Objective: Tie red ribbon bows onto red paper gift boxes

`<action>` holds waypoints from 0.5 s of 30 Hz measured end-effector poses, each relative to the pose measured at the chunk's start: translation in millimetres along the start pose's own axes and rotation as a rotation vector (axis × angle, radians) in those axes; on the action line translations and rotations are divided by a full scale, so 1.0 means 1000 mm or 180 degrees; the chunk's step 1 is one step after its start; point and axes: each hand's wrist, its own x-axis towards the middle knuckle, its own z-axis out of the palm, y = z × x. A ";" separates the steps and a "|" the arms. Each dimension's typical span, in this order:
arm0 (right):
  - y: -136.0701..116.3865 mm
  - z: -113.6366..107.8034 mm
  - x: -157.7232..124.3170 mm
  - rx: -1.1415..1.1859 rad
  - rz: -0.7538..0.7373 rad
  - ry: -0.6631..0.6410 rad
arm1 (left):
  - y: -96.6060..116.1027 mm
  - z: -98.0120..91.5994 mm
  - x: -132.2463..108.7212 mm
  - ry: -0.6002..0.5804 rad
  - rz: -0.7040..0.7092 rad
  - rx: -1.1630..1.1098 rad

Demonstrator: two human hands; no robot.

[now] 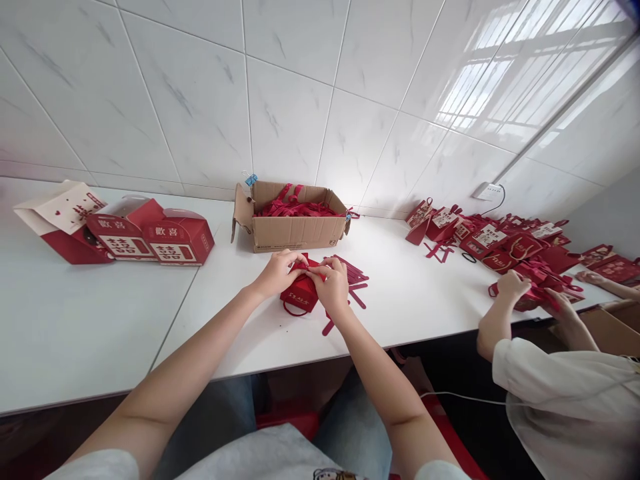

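Note:
A small red gift box [300,295] stands on the table in front of me, with a cord handle looping at its near side. My left hand [281,272] is closed at the top of the box, its thumb and finger pinching a red ribbon [306,268]. From the other side my right hand [331,280] pinches the same ribbon, fingertips almost meeting the left ones. The fingers partly hide the ribbon and the box top. Several flat dark red strips [356,275] lie fanned out just right of my right hand, and one sticks out below it.
Behind the box, an open cardboard box [295,233] holds a heap of red ribbons. Larger red and cream boxes [180,243] stand at the left. Many small red gift boxes [487,239] crowd the right, where a co-worker's hands [514,285] handle one. A tiled wall [295,107] borders the table.

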 end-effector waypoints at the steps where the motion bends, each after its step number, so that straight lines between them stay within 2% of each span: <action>1: -0.001 -0.001 0.001 -0.0045 -0.0048 -0.0045 | 0.001 0.000 0.001 -0.0007 0.0001 0.0082; 5: -0.004 -0.002 0.003 -0.0199 -0.0215 -0.0040 | 0.008 -0.001 0.004 0.0083 0.0118 0.0490; 7: -0.004 -0.003 0.006 -0.0159 -0.0088 -0.0099 | 0.011 -0.001 0.006 0.0124 0.0205 0.0592; 11: 0.001 -0.008 0.017 0.0372 0.0502 -0.0727 | 0.008 -0.002 0.008 0.0084 0.0145 0.0442; 15: 0.007 -0.015 0.024 0.1414 0.0570 -0.1351 | 0.000 -0.004 0.010 -0.0196 0.0138 -0.0221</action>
